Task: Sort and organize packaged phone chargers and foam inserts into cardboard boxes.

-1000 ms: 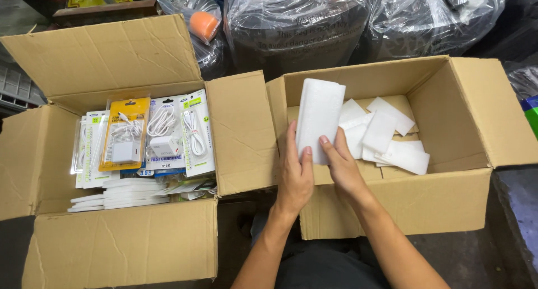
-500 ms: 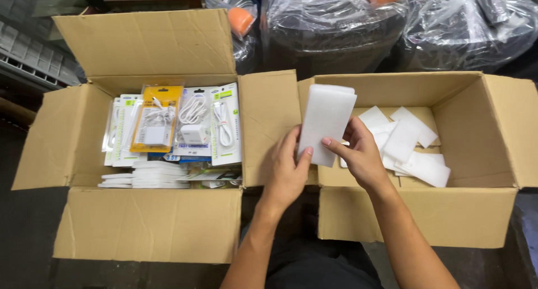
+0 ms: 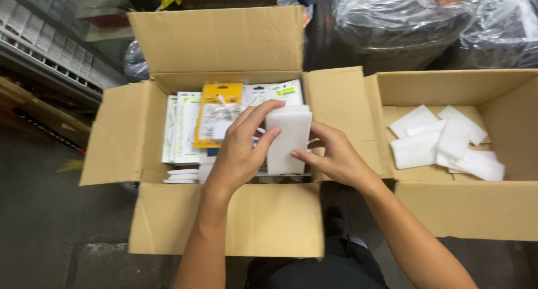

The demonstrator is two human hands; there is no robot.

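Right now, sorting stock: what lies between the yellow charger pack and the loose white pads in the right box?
In the head view: both hands' white pad stack and cardboard flaps.

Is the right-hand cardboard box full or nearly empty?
Nearly empty: the right cardboard box holds only a few white foam pieces, with bare cardboard showing around them.

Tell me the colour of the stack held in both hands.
White: the stack of foam sheets is plain white, unpatterned, seen in the head view.

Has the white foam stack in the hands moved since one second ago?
Yes. The white foam stack was over the right carton; now it is left of it, over the left carton of packaged chargers.
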